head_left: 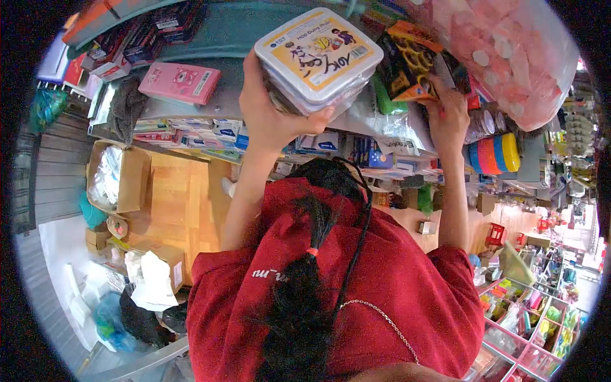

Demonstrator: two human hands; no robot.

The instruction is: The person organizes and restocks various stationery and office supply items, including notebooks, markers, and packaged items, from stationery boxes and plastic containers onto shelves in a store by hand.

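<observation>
My left hand (pixel 270 114) is wrapped round a stack of clear plastic food containers (pixel 318 57) with white lids. A yellow-edged label with a barcode covers the top lid. My right hand (pixel 447 114) has its fingers on a black and orange snack packet (pixel 414 63), gripping its lower edge. Both things are held above a grey counter (pixel 226 105). A green plastic-wrapped item (pixel 387 99) lies between the two hands. Beside my right hand is a large clear bag of pink and white pieces (pixel 503 51).
A pink box (pixel 180 81) lies on the counter at left. Many small boxes fill a shelf below it. Yellow, red and blue rolls (pixel 494 155) sit right of my right wrist. An open cardboard box (pixel 121 175) stands lower left, and a divided display (pixel 531 318) lower right.
</observation>
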